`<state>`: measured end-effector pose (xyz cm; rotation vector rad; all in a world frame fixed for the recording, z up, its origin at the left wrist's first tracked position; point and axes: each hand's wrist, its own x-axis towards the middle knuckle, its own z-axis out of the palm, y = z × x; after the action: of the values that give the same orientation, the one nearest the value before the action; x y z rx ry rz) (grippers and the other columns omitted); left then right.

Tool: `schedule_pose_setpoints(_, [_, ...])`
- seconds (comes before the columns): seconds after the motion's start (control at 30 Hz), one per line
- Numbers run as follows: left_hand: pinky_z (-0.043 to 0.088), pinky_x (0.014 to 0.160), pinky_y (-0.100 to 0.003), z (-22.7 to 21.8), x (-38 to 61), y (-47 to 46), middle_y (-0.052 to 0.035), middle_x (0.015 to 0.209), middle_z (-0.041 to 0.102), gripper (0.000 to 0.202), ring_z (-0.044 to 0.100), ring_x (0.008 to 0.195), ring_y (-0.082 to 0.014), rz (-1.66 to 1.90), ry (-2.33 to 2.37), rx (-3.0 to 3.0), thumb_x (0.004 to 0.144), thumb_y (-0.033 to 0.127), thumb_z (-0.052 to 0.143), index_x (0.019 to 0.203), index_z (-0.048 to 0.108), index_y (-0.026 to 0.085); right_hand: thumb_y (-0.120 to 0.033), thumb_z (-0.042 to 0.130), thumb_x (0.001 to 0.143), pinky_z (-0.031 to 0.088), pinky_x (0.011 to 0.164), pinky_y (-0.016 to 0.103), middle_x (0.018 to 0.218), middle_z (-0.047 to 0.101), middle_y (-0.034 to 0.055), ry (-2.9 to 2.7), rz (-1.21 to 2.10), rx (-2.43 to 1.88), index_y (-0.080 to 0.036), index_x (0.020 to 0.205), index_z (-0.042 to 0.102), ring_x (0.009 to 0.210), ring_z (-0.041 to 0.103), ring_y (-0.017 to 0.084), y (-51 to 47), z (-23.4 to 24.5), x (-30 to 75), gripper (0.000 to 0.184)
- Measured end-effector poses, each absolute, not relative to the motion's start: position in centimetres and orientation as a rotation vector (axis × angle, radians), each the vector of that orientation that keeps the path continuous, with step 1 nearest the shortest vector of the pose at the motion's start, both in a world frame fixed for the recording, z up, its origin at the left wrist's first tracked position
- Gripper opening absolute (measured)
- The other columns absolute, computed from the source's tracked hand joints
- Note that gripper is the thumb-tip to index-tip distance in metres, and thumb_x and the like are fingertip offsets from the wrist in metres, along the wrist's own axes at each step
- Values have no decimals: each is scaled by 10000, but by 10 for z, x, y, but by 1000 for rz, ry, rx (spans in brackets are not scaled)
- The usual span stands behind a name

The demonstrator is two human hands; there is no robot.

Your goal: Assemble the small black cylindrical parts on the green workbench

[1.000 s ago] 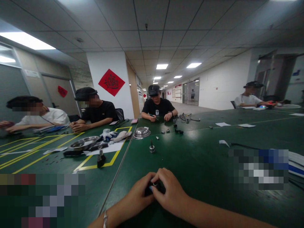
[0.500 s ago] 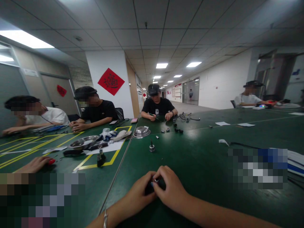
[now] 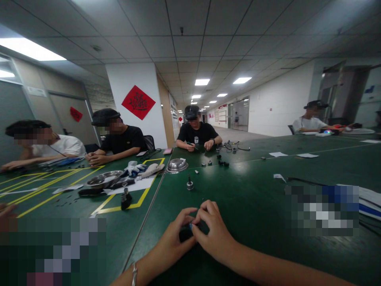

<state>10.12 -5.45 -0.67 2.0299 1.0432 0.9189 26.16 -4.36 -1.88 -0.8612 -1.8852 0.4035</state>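
My left hand (image 3: 174, 232) and my right hand (image 3: 214, 232) meet over the green table (image 3: 256, 222), fingertips pinched together. Between them is a small part with a blue spot (image 3: 191, 225); the fingers cover most of it, so its kind cannot be told. A metal bracelet (image 3: 134, 274) circles my left wrist. Just beyond my hands a round metal piece with an upright dark shaft (image 3: 189, 183) stands on the table. Farther back lie a small silver piece (image 3: 197, 172) and several small dark fittings (image 3: 223, 163).
A metal bowl (image 3: 177, 165) is upside down at the table seam. Left of it are a steel dish (image 3: 104, 177), gloves (image 3: 133, 168) and a black block-like part (image 3: 126, 199). Across the table a person (image 3: 197, 133) handles a tool. Another person's hand (image 3: 6, 214) shows at the left edge.
My fingers have shifted around the small part, with my left fingers lifted and straightened slightly. At the left, the other person's hand with a red object has drawn back toward the edge.
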Motion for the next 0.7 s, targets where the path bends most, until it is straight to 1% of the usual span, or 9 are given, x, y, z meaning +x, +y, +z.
schedule_pose_setpoints(0.1, [436,932,-346,-9,101,-53,-39,1049,647,496,609,1019,-194,923,1038,2016,793,151,557,1243,373,250,9,592,712,421,789,324,899,457,18,-1913,413,-873,-200,750,513,909,461,200,-46,-20,261,227])
schedule_pose_setpoints(0.2, [441,909,-347,-12,100,-52,-36,1005,643,513,613,974,-189,934,1039,2030,789,138,543,1256,358,241,-4,567,737,424,816,351,935,453,28,-1942,404,-880,-209,830,523,930,453,209,-48,-22,261,230])
schedule_pose_setpoints(0.33, [464,861,-329,-11,96,-48,-32,973,641,526,610,910,-180,952,1103,2068,794,155,544,1284,367,233,-29,516,776,415,865,399,1017,433,57,-1938,383,-853,-210,1031,480,986,433,230,-50,-25,262,315])
schedule_pose_setpoints(0.4, [470,848,-319,-9,88,-42,-27,976,648,442,607,905,-179,930,1159,2140,801,164,535,1230,462,239,-57,482,817,408,890,423,1054,424,71,-1919,381,-847,-212,1113,440,1018,425,240,-50,-26,263,337])
schedule_pose_setpoints(0.47, [460,873,-328,-6,75,-31,-29,1009,661,284,598,951,-192,904,1269,2251,818,194,527,1089,595,244,-67,455,836,397,914,444,1069,419,76,-1911,383,-858,-220,1132,425,1042,421,247,-50,-28,264,334])
schedule_pose_setpoints(0.5, [446,901,-343,-4,66,-24,-32,1030,667,257,587,990,-206,902,1357,2306,820,210,533,1055,631,248,-64,450,835,393,923,451,1072,418,76,-1915,388,-867,-224,1128,426,1049,420,249,-50,-28,264,335])
schedule_pose_setpoints(0.63, [397,969,-410,0,21,-2,-54,1004,689,258,530,1091,-273,935,1849,2501,808,285,586,1042,692,261,-42,456,809,396,926,458,1079,416,78,-1947,396,-893,-233,1110,443,1055,426,254,-50,-29,264,357])
schedule_pose_setpoints(0.67, [376,985,-436,1,10,1,-57,1012,685,254,508,1119,-294,928,2009,2518,802,302,599,1032,703,268,-39,461,803,401,920,455,1074,416,77,-1959,397,-895,-235,1103,450,1049,430,254,-50,-28,264,358])
schedule_pose_setpoints(0.7, [358,992,-467,2,-1,3,-63,1062,668,247,476,1157,-318,919,2170,2515,794,306,609,1017,712,277,-35,467,797,405,914,453,1066,416,74,-1972,400,-898,-238,1093,459,1042,433,253,-51,-27,264,358])
